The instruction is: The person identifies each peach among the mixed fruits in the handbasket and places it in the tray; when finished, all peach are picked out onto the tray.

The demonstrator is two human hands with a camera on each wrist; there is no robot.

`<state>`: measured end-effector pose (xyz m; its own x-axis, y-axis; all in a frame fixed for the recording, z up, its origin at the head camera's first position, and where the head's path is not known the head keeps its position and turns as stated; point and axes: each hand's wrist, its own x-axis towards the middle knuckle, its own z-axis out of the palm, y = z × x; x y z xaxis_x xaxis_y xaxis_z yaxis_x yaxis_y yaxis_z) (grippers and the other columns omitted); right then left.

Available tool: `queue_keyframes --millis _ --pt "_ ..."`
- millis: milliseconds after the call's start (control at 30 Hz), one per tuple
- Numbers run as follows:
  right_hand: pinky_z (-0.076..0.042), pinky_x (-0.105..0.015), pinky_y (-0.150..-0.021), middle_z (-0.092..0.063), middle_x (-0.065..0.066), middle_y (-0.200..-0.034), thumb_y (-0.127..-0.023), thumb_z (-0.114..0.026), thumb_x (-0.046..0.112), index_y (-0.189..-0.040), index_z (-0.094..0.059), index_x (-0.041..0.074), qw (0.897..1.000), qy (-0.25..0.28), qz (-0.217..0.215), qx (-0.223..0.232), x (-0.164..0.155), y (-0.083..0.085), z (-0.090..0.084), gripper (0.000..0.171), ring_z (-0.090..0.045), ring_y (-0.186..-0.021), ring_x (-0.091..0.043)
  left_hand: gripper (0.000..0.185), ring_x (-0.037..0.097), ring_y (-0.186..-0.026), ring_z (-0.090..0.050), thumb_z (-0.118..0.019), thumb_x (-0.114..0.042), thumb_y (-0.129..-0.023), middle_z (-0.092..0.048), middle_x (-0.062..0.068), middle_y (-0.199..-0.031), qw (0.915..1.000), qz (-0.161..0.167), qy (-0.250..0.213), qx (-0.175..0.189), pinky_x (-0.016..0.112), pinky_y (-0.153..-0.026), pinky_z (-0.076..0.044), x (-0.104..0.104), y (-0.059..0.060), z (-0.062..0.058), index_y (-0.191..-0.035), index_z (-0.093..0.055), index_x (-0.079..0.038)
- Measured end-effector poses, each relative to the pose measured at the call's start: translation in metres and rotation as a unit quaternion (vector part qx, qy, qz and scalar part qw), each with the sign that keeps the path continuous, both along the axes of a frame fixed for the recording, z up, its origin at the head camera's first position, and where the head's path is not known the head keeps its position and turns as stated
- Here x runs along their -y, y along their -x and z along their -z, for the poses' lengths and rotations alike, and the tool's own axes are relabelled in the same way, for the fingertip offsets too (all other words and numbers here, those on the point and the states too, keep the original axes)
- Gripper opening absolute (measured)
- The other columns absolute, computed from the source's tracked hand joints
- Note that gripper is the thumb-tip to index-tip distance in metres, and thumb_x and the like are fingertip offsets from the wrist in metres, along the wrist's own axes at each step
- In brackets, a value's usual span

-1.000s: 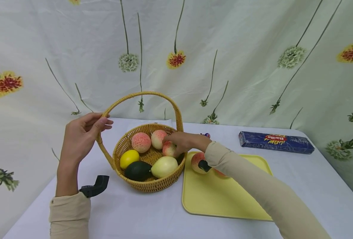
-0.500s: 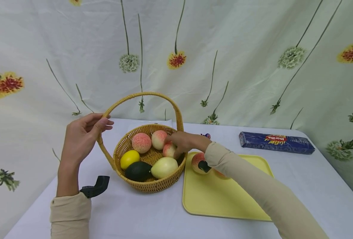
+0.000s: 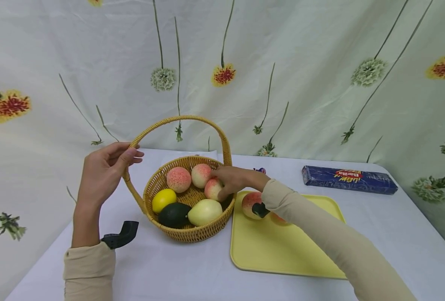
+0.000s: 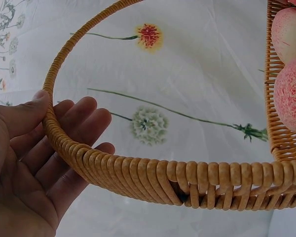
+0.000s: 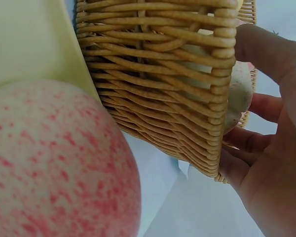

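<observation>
Now I hold the round woven straw basket (image 3: 186, 200) steady, with my left hand (image 3: 103, 171) curled round its tall hoop handle (image 4: 113, 170), thumb on one side and fingers on the other. My right hand (image 3: 235, 179) reaches over the rim and wraps round a small pink and white peach (image 3: 213, 189) that sits inside, near the right wall. I think a soft, even squeeze is best, then a lift straight up, so the peach clears the rim and does not bump the pale green pear (image 3: 204, 212) beside it.

Everything sits on a table with a white cloth (image 3: 162, 267). Behind it hangs a big flowery curtain (image 3: 301, 71). A flat yellow plastic tray (image 3: 275, 251) lies just right of the basket, with another pink peach (image 3: 250, 205) on it.
</observation>
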<state>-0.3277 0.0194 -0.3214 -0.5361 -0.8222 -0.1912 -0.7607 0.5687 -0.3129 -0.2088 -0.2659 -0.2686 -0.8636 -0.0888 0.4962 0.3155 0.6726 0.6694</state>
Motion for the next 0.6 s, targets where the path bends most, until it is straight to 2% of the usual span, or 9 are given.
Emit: queue_keyframes --millis 167,367,600 --pt "-0.042 -0.034 -0.098 -0.049 -0.010 -0.130 -0.085 -0.070 0.025 -0.135 -0.045 0.008 0.999 0.022 0.022 0.023 -0.004 0.001 0.002 0.058 -0.047 -0.116 -0.019 0.036 -0.003 -0.086 -0.064 -0.055 -0.026 -0.098 -0.069 0.014 -0.108 1.0000 0.000 0.000 0.001 0.009 -0.075 -0.049 0.000 0.000 0.000 -0.127 -0.061 -0.005" --pt "-0.042 -0.034 -0.099 -0.046 -0.009 -0.131 -0.087 -0.067 0.025 -0.136 -0.042 0.008 0.997 0.059 0.032 0.032 -0.008 0.002 0.006 0.058 -0.045 -0.118 -0.018 0.036 -0.006 -0.085 -0.063 -0.055 -0.027 -0.097 -0.069 0.013 -0.108 1.0000 -0.002 -0.001 0.003 0.010 -0.076 -0.050 0.000 -0.001 0.000 -0.126 -0.061 -0.006" --pt "-0.042 -0.035 -0.100 -0.048 -0.012 -0.134 -0.087 -0.068 0.022 -0.136 -0.038 0.005 0.990 0.110 0.053 0.076 -0.011 -0.001 0.005 0.059 -0.050 -0.120 -0.021 0.037 -0.009 -0.084 -0.062 -0.055 -0.028 -0.097 -0.069 0.014 -0.108 1.0000 -0.005 -0.006 0.005 0.007 -0.075 -0.048 -0.001 -0.001 0.000 -0.126 -0.061 -0.006"
